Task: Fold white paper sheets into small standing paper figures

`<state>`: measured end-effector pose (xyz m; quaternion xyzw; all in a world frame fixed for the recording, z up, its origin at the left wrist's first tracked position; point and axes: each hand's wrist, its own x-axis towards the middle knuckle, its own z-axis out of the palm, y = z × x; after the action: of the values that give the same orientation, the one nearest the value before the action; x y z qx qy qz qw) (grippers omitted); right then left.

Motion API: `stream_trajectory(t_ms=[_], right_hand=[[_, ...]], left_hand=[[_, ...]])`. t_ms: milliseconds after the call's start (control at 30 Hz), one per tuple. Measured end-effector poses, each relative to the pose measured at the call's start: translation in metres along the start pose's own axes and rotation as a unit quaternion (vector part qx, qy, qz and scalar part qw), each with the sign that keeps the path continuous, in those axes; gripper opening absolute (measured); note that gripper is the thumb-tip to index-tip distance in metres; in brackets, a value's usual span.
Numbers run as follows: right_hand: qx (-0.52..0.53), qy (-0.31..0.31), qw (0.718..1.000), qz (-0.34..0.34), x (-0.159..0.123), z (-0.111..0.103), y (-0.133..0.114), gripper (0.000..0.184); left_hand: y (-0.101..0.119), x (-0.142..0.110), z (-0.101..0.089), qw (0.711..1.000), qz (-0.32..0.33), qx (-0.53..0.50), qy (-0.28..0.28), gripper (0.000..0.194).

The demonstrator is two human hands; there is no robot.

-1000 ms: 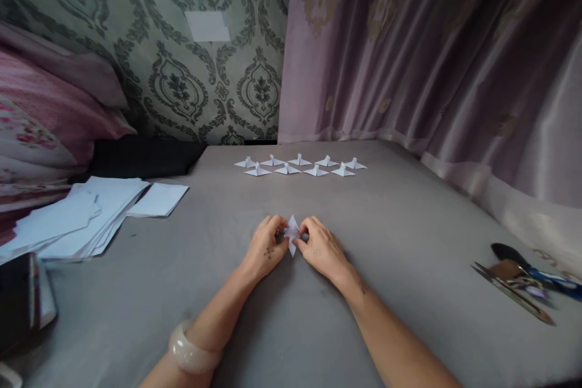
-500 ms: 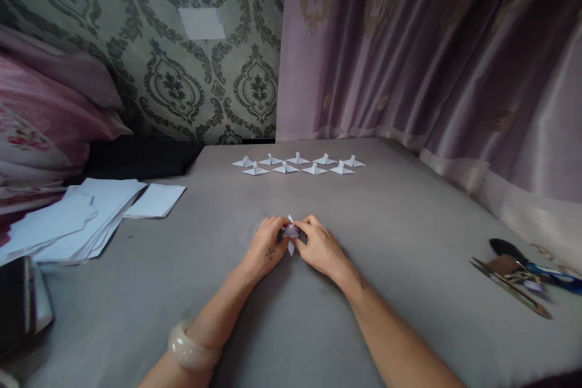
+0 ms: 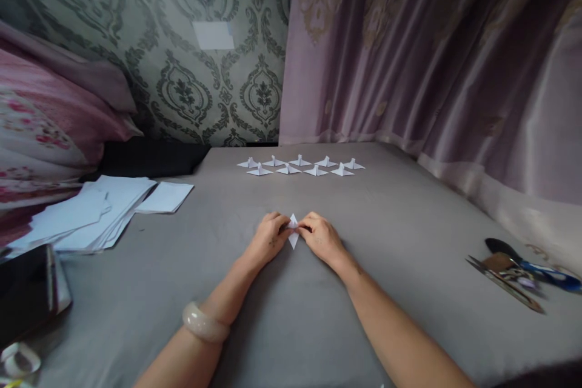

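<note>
Between my two hands is a small folded white paper (image 3: 293, 239), with one pointed tip toward me and another pointing away. My left hand (image 3: 270, 234) pinches its left side, and my right hand (image 3: 319, 236) pinches its right side. The fingertips cover the paper's middle, so its folds there are partly hidden. Farther back on the grey-covered table (image 3: 218, 309) stand several folded white paper figures (image 3: 288, 169) in two rows, each with spread wing-like points and a raised middle.
To the left lie a stack of white sheets (image 3: 86, 218), a smaller pile of paper (image 3: 166, 197) and a dark device (image 3: 25, 291). On the right are pointed scissors (image 3: 504, 285) and a blue-handled tool (image 3: 550, 276). A pink curtain (image 3: 364, 73) hangs behind.
The fingers have shifted on the paper, and its far tip now shows wider and flatter between them. The whole view has turned slightly left.
</note>
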<state>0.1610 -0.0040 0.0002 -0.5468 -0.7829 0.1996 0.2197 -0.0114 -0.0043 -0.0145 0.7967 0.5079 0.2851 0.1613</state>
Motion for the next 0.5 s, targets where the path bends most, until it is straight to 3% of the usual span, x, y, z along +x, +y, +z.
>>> stream_trajectory(t_ms=[300, 500], right_hand=[[-0.053, -0.02, 0.997, -0.061, 0.0, -0.012, -0.003, 0.017], [-0.025, -0.009, 0.994, -0.103, -0.006, -0.011, 0.012, 0.019]], left_hand=[[-0.004, 0.001, 0.005, 0.999, 0.037, 0.013, 0.003, 0.021], [-0.002, -0.001, 0.0, 1.0, 0.016, -0.02, -0.007, 0.015]])
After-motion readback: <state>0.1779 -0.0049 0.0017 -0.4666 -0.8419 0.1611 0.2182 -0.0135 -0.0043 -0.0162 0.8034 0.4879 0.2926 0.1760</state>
